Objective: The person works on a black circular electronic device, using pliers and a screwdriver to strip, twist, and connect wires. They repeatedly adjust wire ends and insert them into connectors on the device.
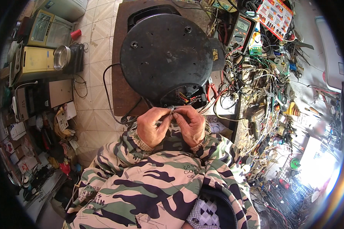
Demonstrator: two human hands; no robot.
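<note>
Right now both hands meet just below the opened edge of the upturned black appliance base (166, 57). The left hand (152, 126) and right hand (190, 124) pinch a small wire end (172, 110) between their fingertips; it points up toward the exposed wiring (185, 98), equally near to both.

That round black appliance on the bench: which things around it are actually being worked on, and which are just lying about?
In hand:
- round black appliance, upside down, wiring exposed
- small wire end pinched between left hand and right hand

Lying about:
- multimeter
- red-handled pliers
- tangle of cables
- metal bowl
- red cup
</note>
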